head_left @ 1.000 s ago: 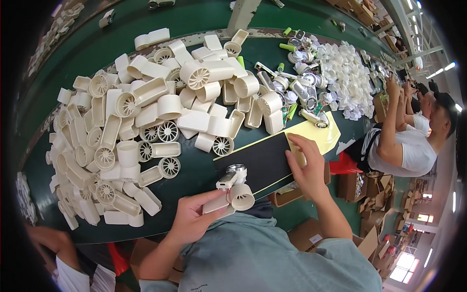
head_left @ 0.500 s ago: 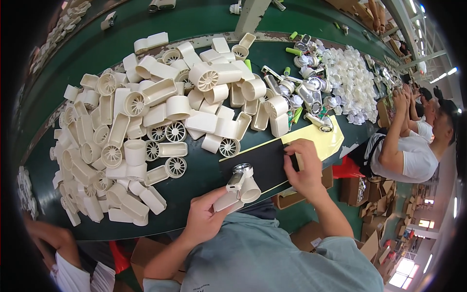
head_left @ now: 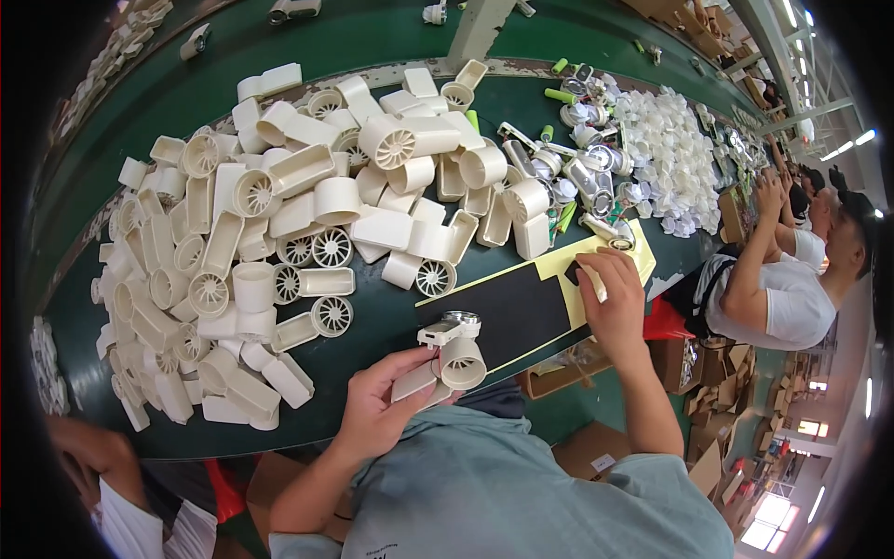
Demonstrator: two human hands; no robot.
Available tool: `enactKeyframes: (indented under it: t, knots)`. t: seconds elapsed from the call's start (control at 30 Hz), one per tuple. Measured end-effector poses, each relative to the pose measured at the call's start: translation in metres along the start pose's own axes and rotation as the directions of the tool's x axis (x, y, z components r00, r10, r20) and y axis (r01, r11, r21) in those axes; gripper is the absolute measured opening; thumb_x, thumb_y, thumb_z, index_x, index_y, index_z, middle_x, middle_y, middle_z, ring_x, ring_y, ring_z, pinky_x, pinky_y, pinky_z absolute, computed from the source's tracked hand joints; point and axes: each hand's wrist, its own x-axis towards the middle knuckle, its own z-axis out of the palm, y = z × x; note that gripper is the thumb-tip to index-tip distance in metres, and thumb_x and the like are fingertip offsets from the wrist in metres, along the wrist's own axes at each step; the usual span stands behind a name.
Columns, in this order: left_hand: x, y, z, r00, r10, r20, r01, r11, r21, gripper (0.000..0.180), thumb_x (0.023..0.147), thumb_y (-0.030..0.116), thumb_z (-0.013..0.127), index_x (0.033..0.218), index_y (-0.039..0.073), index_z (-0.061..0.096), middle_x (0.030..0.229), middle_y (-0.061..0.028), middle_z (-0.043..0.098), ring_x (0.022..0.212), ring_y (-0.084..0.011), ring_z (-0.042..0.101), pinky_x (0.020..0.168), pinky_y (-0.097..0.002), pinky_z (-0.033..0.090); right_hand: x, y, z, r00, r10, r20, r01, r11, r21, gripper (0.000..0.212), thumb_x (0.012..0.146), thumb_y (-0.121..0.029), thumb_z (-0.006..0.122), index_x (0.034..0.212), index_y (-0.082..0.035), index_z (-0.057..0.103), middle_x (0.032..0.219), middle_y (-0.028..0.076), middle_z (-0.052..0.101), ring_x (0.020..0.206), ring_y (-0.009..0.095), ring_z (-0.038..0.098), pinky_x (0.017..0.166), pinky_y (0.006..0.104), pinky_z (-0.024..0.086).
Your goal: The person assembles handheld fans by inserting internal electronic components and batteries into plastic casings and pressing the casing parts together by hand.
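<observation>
The left hand (head_left: 377, 410) is wrapped around a cream plastic fan housing (head_left: 445, 359), fingers curled about its handle end, holding it just over the near edge of the green bench (head_left: 391, 33). The housing's round open barrel faces the camera, and a small silvery motor part (head_left: 459, 319) sits on top of it.

The right hand (head_left: 615, 303) reaches out over the near right part of the bench, fingertips pinched on a small black piece (head_left: 573, 273) at the edge of a yellow-backed sheet (head_left: 559, 270). Most of that sheet is covered by a black foam layer (head_left: 507, 307), which runs diagonally along the near edge between the two hands.

A big heap of cream housings (head_left: 279, 233) fills the left and middle of the bench, reaching almost to the near left edge, leaving only a narrow strip of bare green in front of the person. Toward the far right corner lie silvery motor parts (head_left: 582, 172) and a spread of white fan blades (head_left: 670, 149). A co-worker in a white shirt (head_left: 782, 298) sits past the right edge, and cardboard boxes (head_left: 605, 447) stand below the near edge.
</observation>
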Motion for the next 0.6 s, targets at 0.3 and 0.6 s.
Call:
enactKeyframes:
  t: [0.3, 0.6]
  knots:
    - [0.002, 0.011, -0.007, 0.986, -0.136, 0.097, 0.148, 0.981, -0.128, 0.033, 0.102, 0.010, 0.063, 0.133, -0.001, 0.056, 0.103, -0.0105, 0.070, 0.079, -0.0154, 0.071, 0.062, -0.0278, 0.056, 0.005, 0.021, -0.015, 0.961, -0.112, 0.252, 0.053, 0.972, 0.230, 0.033, 0.085, 0.005, 0.072, 0.117, -0.002, 0.070, 0.117, 0.016, 0.071, 0.110, 0.034, 0.068, 0.095, 0.0392, 0.053]
    - [-0.015, 0.027, -0.019, 0.994, -0.111, 0.003, 0.111, 0.983, -0.149, 0.040, 0.104, 0.006, 0.055, 0.143, -0.004, 0.051, 0.117, -0.0120, 0.068, 0.092, -0.0173, 0.069, 0.082, -0.0317, 0.058, 0.001, -0.034, -0.037, 0.993, -0.081, -0.087, 0.111, 0.894, 0.434, 0.017, 0.086, 0.010, 0.066, 0.101, 0.005, 0.073, 0.098, 0.017, 0.074, 0.093, 0.025, 0.072, 0.081, 0.0307, 0.057]
